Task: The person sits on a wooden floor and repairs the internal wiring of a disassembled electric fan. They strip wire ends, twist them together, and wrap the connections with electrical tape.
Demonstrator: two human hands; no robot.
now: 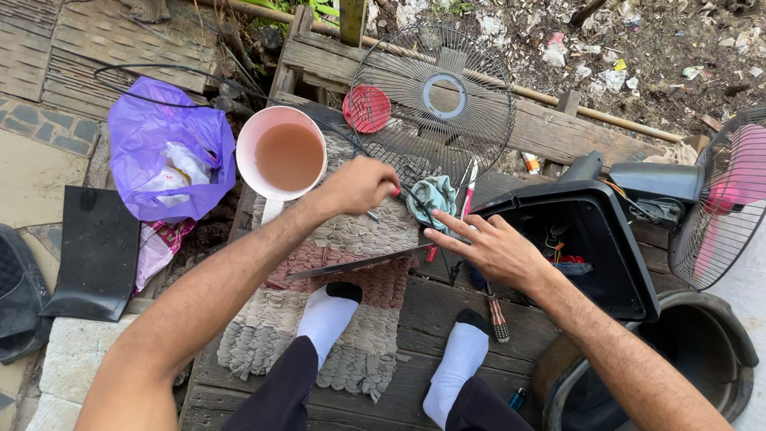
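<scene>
My left hand (361, 185) is closed around a small red-tipped tool, above a woven rug (351, 239) and close to the lower rim of a black wire fan grille (433, 104) that leans on a wooden bench. My right hand (488, 247) is spread flat with fingers apart, hovering over a long grey blade (359, 263) and some tools on the planks. A teal rag (433, 199) lies between the hands. My two feet in white socks rest on the rug and the boards.
A pink bucket (282, 153) of murky water stands by a purple plastic bag (169, 160). A black fan base housing (582, 239) lies open at right, with a pink-bladed fan (730, 195), a red disc (366, 108), a black tub (702, 351) and a screwdriver (496, 315).
</scene>
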